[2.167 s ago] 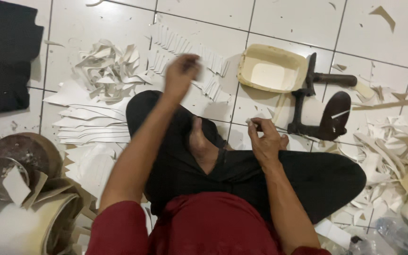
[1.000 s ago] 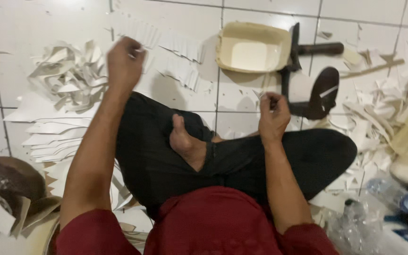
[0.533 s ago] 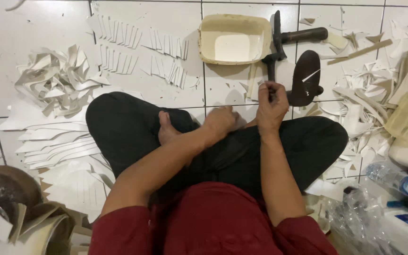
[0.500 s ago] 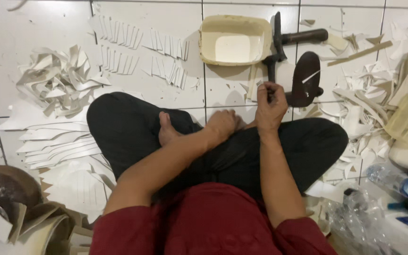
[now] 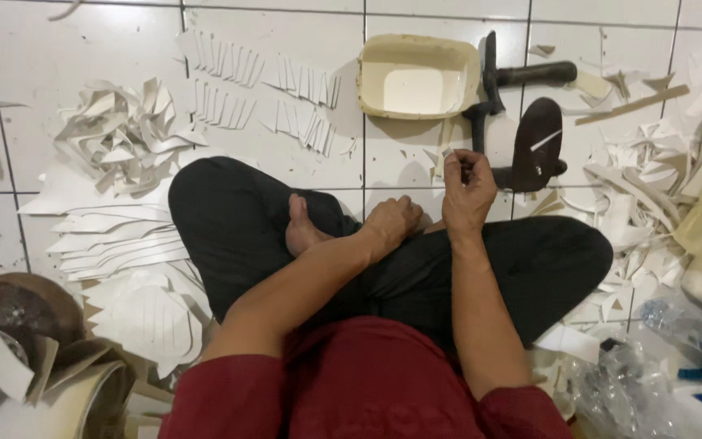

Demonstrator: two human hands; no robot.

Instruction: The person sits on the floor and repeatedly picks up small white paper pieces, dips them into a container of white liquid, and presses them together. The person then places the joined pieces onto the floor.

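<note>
I sit cross-legged on a white tiled floor in black trousers. My right hand (image 5: 466, 192) is raised over my right knee with its fingers pinched on a small cutting tool. My left hand (image 5: 392, 223) rests on my shin beside it, fingers curled down; whether it holds anything is hidden. Rows of small white cut strips (image 5: 260, 96) lie on the tiles ahead. A cream tray (image 5: 418, 77) stands beyond my hands, with a black iron shoe last stand (image 5: 530, 138) to its right.
A heap of crumpled white offcuts (image 5: 119, 134) lies at the left, long white cut pieces (image 5: 115, 244) beside my left knee. Brown round forms (image 5: 18, 317) sit bottom left. More offcuts (image 5: 652, 175) and a plastic bottle (image 5: 696, 333) are at the right.
My left hand has come back from the strips at the far left down to my shin next to my right hand. The right hand has stayed raised over the knee.
</note>
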